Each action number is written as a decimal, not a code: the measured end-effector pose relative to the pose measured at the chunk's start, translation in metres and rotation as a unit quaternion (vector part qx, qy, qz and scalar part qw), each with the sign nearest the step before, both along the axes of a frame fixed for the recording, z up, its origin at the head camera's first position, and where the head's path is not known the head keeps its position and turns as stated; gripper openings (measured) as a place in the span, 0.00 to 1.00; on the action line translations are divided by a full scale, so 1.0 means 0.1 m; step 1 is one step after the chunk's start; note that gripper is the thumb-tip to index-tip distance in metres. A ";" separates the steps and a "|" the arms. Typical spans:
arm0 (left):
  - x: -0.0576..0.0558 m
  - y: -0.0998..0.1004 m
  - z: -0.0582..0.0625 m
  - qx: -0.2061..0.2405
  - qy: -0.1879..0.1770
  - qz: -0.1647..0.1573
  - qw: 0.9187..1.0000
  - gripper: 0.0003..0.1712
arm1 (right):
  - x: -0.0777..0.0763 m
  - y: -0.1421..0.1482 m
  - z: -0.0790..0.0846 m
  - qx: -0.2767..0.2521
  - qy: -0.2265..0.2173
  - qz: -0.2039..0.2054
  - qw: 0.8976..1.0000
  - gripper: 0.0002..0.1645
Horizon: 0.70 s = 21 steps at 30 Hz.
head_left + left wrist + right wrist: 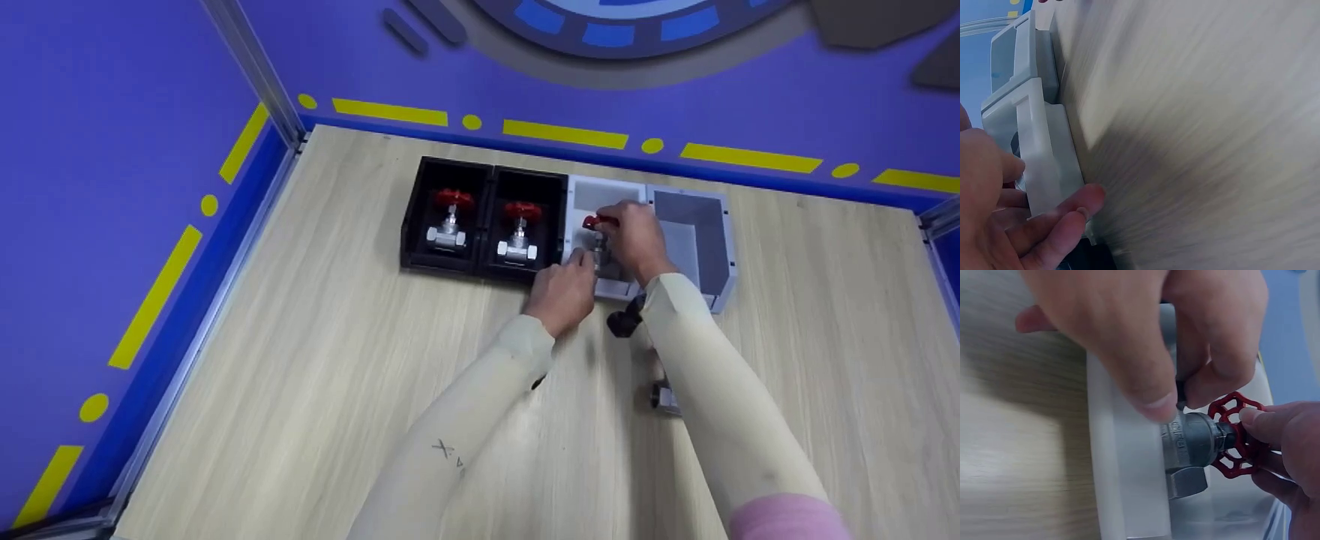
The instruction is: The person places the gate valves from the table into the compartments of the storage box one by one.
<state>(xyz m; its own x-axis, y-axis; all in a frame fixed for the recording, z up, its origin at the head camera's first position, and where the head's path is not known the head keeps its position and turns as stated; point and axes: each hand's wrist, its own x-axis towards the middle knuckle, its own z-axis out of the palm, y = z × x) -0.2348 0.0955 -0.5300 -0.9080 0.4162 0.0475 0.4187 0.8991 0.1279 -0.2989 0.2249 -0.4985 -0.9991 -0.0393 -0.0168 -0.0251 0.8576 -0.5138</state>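
Wheel (592,222): gripping, right fingers (1266,427).
Valve (599,253), wheel's six o'clock: pinching, left fingers (1148,385).
White bin (609,193): probably seating valve; next needing release.

Table (300,420): pale, wood-grained.
Back wall (337,45): purple-blue, along table's far edge; dark-blue strip (862,193) at foot; yellow dashes (565,135) and yellow dots (472,121), alternating in a row above strip.
Emblem (645,37): round, cropped at top; dark ring set with blue blocks (609,34).
Band (600,73): grey-brown, curving beneath emblem.
Bars (405,31): two, rounded, slanting, left of emblem.
Patches (885,19): two, dark brown, angular, upper right.
Left wall (90,150): purple-blue; same alternating yellow marks (155,297).
Post (259,71): grey metal, at corner between both walls.
Left rail (201,337): silvery metal, along table's left edge.
Right rail (943,221): metal, partly in view.
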 end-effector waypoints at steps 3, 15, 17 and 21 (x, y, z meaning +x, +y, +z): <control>0.01 0.00 0.00 0.000 -0.007 0.000 1.000 0.17 | 0.01 -0.01 -0.01 0.006 -0.009 -0.010 1.000 0.16; 0.06 0.03 -0.03 -0.025 -0.022 0.000 0.999 0.31 | 0.02 -0.02 -0.03 0.030 -0.021 -0.006 0.999 0.16; 0.06 0.03 -0.03 -0.026 -0.025 -0.001 0.999 0.32 | 0.02 -0.03 -0.03 0.044 -0.019 0.003 0.999 0.17; 0.06 0.03 -0.04 -0.026 -0.021 -0.002 0.999 0.33 | 0.02 -0.04 -0.03 0.069 -0.025 0.020 0.997 0.18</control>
<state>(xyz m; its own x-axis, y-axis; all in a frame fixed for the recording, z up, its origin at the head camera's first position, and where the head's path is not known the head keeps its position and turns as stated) -0.2286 0.0980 -0.5344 -0.9073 0.4203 -0.0130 0.4171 0.9035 0.0989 -0.2973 0.2209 -0.5014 -0.9946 -0.0728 -0.0745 -0.0380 0.9193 -0.3917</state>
